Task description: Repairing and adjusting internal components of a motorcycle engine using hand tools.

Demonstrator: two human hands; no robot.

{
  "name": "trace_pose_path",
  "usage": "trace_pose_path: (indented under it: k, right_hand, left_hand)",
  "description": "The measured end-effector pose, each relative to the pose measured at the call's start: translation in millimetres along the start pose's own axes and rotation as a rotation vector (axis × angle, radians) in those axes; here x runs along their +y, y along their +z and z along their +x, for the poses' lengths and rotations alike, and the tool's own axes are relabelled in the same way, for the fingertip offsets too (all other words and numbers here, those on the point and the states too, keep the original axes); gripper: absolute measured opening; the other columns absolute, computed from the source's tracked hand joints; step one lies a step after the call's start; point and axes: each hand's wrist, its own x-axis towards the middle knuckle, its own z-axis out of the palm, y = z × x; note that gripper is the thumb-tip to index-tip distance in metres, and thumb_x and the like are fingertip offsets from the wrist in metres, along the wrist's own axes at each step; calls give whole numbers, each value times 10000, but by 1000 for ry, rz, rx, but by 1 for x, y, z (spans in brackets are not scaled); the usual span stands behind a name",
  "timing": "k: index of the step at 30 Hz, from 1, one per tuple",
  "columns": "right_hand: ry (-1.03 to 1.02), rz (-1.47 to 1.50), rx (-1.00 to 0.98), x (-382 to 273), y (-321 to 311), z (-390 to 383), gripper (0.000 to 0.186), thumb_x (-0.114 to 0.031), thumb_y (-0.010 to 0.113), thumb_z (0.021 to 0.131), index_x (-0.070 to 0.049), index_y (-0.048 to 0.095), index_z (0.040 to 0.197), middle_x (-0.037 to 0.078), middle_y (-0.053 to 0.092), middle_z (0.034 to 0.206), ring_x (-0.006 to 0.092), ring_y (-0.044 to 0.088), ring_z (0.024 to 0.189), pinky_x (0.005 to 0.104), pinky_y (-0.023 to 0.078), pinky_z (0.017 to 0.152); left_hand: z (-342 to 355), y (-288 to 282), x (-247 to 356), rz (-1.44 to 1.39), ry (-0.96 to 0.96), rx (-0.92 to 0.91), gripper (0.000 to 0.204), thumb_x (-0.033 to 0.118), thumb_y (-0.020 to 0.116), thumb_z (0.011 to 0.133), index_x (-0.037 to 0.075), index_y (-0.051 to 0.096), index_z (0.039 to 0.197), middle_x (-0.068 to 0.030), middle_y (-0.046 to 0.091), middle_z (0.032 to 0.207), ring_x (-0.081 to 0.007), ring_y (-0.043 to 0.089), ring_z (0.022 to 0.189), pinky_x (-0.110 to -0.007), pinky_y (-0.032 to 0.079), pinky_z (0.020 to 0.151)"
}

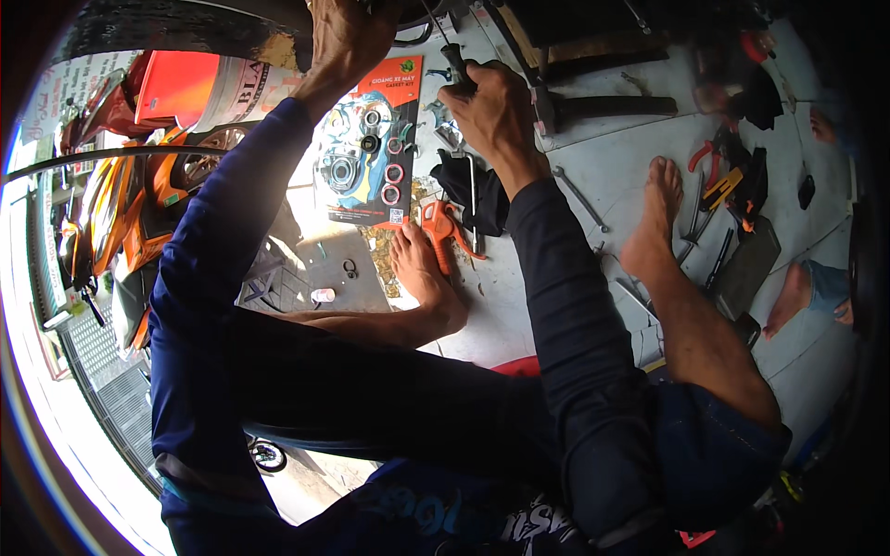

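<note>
My left hand (348, 37) is raised against a dark rounded object (232, 20) at the top of the head view; its fingertips are cut off by the edge. My right hand (487, 111) is closed on a dark-handled screwdriver (454, 60), whose thin shaft runs up toward the top edge. Beneath my hands lies a packaged gasket kit card (362, 148) with rings and gaskets. An orange trigger-handled tool (440, 236), a black cloth (477, 204) and a wrench (579, 199) lie on the tiles nearby.
A hammer (612, 106), several pliers (705, 157) and a dark flat block (742, 259) lie at right, near another person's foot (788, 296). Orange motorcycle bodywork (139, 222) stands at left. My bare feet (417, 269) rest among the tools.
</note>
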Motion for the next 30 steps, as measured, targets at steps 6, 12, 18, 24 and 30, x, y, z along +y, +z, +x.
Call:
trace_pose_path:
  k: [6,12,18,24,30]
  right_hand:
    - [51,9,-5,-7,-10,0,295,-299,692,755,-5,666,763,191,665,725,359,643,673,402,504,637]
    - [22,9,47,-14,-15,-5,287,-301,685,746,-15,675,762,179,658,698,343,640,641,394,501,621]
    - [42,162,112,-14,-10,1,266,-275,692,751,-10,684,766,142,665,672,287,636,605,359,499,604]
    - [119,387,207,-18,10,9,231,-228,695,785,-1,673,749,114,669,658,234,641,599,326,487,592]
    - [132,589,351,-18,18,9,299,-274,737,813,17,690,761,71,664,639,138,568,560,276,438,587]
  left_hand:
    - [-3,5,5,-113,-129,46,793,172,752,795,14,313,1436,-243,354,1429,-415,394,1301,-465,374,1079]
    - [-3,4,9,-127,-167,28,785,162,752,791,20,323,1434,-237,362,1424,-412,402,1291,-461,382,1072]
    - [-4,6,0,-71,-160,29,781,147,744,791,19,321,1436,-238,363,1421,-417,397,1293,-456,387,1070]
    - [0,1,-2,25,-6,-7,649,251,771,755,64,441,1281,-211,512,1216,-423,449,1165,-512,394,981]
    - [-3,5,10,-137,-148,43,796,135,742,789,18,309,1447,-233,363,1425,-415,390,1302,-453,374,1085]
